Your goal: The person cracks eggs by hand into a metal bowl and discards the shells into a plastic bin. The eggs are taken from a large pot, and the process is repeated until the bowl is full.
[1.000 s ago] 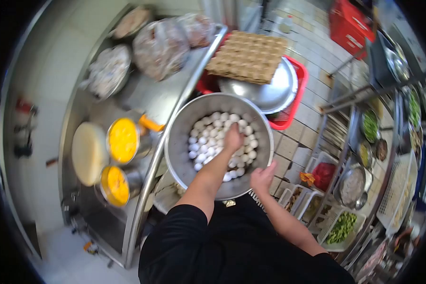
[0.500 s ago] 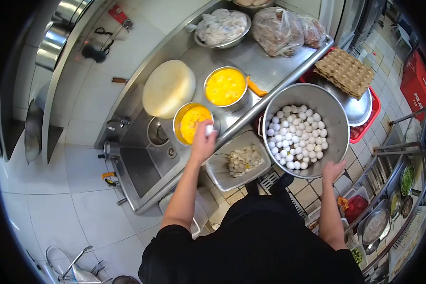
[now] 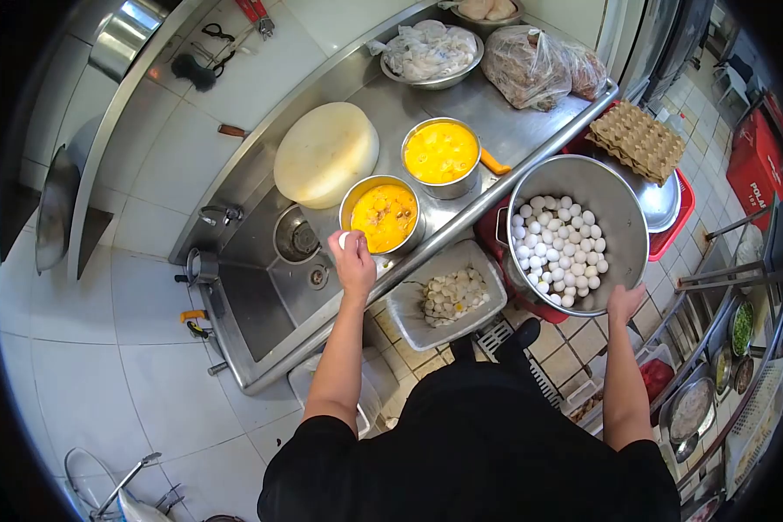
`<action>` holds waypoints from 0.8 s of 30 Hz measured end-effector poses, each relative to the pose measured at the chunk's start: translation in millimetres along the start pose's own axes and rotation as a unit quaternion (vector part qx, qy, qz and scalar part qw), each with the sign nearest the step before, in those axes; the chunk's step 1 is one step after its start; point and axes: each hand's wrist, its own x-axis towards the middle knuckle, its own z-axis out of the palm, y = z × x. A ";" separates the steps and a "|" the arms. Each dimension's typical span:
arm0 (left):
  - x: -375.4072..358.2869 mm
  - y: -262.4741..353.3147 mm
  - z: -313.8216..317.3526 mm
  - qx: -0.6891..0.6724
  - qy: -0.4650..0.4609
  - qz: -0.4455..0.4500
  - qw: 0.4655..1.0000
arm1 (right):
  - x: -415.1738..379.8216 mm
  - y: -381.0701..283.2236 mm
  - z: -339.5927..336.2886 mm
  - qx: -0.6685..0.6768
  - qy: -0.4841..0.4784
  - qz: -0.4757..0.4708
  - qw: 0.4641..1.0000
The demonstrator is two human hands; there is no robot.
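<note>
My left hand is closed around a white egg, held beside the near-left rim of a metal pot of cracked eggs with yellow yolks. A second pot, also full of yolks, stands just behind it on the steel counter. My right hand grips the near rim of a large, deep pot that holds many whole white eggs. Between my arms, a grey bin contains broken eggshells.
A sink lies left of the pots, with a round cutting board behind. An orange-handled tool rests near the counter edge. Egg trays sit above a red basket. Bagged food is at the back.
My left hand with the egg has moved from the right side of the nearer yolk pot to its near-left rim. My right hand stays on the big pot's rim. The view has shifted slightly.
</note>
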 end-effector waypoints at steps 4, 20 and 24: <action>-10.1 -3.0 2.7 0.045 -0.084 -0.064 0.993 | 2.2 0.8 0.2 -0.011 -0.016 0.013 1.000; 83.2 -2.8 -5.4 0.032 -0.264 0.046 0.963 | -0.5 -7.3 -5.0 0.001 -0.025 0.018 1.000; 106.4 35.8 -36.1 0.047 -0.232 0.056 0.970 | -1.3 -6.1 -4.8 0.000 -0.034 0.025 0.999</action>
